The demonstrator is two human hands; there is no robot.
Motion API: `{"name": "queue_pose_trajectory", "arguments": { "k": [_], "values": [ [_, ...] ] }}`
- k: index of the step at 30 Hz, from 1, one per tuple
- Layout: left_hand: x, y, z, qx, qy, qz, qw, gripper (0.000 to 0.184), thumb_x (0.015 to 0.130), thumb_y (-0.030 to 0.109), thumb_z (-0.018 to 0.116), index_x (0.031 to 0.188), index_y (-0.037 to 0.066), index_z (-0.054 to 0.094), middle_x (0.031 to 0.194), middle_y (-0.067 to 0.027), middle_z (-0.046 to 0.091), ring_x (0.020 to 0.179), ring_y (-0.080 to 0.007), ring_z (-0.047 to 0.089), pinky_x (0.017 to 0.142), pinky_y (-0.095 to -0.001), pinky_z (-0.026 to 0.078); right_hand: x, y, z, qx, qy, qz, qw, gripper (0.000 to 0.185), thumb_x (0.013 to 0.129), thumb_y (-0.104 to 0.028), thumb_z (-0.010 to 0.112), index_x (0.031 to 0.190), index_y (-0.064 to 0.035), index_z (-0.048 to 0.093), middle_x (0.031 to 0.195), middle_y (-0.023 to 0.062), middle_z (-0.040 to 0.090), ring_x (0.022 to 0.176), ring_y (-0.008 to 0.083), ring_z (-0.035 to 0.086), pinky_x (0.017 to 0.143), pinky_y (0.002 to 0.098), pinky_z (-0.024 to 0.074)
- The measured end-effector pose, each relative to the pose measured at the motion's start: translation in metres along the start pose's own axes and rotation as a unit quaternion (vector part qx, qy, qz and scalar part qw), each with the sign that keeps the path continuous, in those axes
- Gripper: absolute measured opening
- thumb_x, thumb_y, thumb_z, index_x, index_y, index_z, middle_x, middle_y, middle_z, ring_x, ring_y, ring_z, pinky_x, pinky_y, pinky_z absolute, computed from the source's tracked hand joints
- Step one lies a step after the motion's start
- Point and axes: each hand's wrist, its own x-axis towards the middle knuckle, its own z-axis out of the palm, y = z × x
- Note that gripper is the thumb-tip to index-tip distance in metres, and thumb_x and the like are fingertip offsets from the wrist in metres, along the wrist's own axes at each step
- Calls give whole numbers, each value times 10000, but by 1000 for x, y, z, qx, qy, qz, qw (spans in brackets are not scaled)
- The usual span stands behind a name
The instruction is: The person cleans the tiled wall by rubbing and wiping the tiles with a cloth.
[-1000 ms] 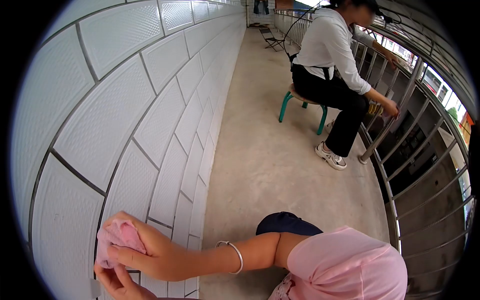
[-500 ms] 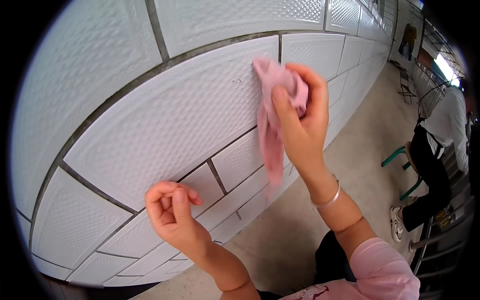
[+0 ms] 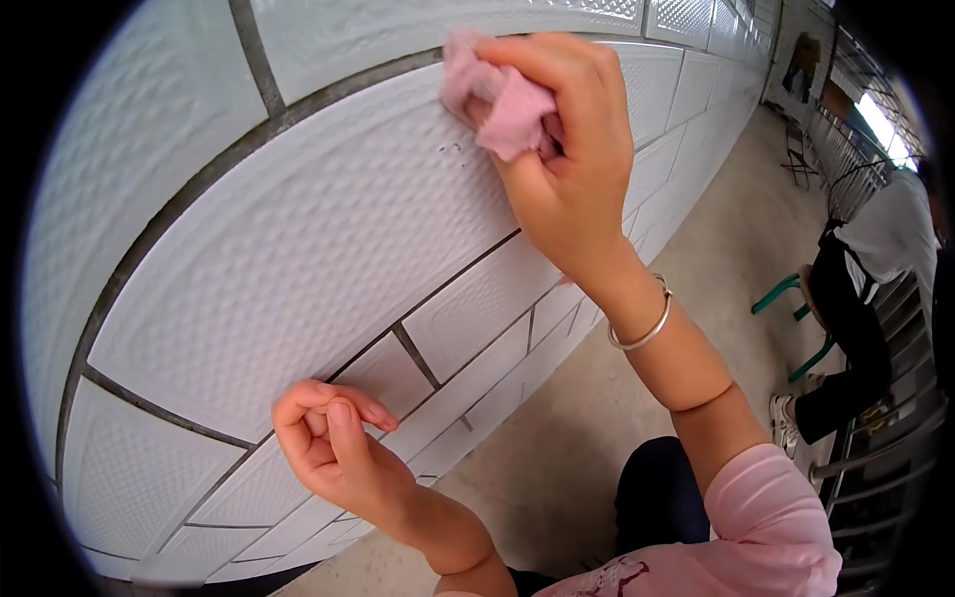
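My right hand (image 3: pixel 577 149) grips a crumpled pink cloth (image 3: pixel 512 114) against the white tiled wall (image 3: pixel 288 239). The cloth is near the upper edge of a large textured tile, by the dark grout line. Small dark marks (image 3: pixel 453 149) show on that tile, just below and left of the cloth. Lower down, my left hand (image 3: pixel 338 438) is curled, thumb against the bent fingers, with nothing visible in it. It is close to the wall by a lower grout line; whether it touches the wall I cannot tell.
Concrete floor (image 3: pixel 696 298) runs along the wall to the right. A person in a white top (image 3: pixel 885 229) sits on a stool with green legs (image 3: pixel 776 294) beside a metal railing (image 3: pixel 885 468). Farther back stands a folding chair (image 3: pixel 799 154).
My right hand has moved up and slightly left with the cloth, which is now bunched at the tile's top edge; its hanging end has gone from view. My left hand stays curled, slightly lower.
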Motion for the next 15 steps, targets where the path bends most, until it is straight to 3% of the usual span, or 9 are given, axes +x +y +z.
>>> {"name": "queue_pose_trajectory", "arguments": {
  "k": [3, 6, 9, 11, 15],
  "values": [
    [0, -2, 2, -10, 7, 13, 1000, 74, 961, 89, 518, 1008, 41, 550, 675, -39, 505, 560, -89, 438, 500, -204, 356, -5, -7, 1, 7, 6, -51, 999, 407, 688, 80, 605, 1068, -58, 652, 1022, 111, 580, 869, 259, 558, 755, 334, 473],
    [0, -4, 3, -10, 4, 17, 1000, 74, 962, 87, 515, 1006, 39, 549, 675, -40, 506, 558, -89, 439, 494, -201, 353, -50, -20, -11, 34, -74, -60, 995, 412, 651, 78, 618, 1037, -53, 671, 1002, 102, 594, 847, 246, 551, 707, 309, 464],
    [-1, -3, 4, -8, 13, 9, 1000, 74, 962, 87, 514, 1004, 35, 547, 670, -43, 506, 561, -91, 442, 497, -202, 355, -39, -20, -6, 51, -69, -30, 996, 383, 682, 40, 643, 1031, -116, 680, 965, 27, 590, 811, 215, 538, 692, 313, 412],
    [0, -1, 4, 1, 5, 10, 1000, 74, 960, 88, 518, 1002, 34, 546, 668, -42, 506, 558, -91, 441, 496, -203, 355, -3, -10, 4, -1, 2, -55, 998, 340, 701, 16, 663, 1018, -103, 685, 952, 19, 596, 822, 191, 554, 692, 292, 417],
    [-1, 6, 9, -32, 15, -14, 999, 101, 918, 71, 585, 976, 14, 527, 620, -52, 542, 534, -90, 474, 498, -206, 388, -11, -13, 2, -46, 26, -94, 994, 353, 712, 3, 674, 1046, -110, 690, 974, 22, 610, 822, 187, 557, 701, 285, 428]
  ]
}}
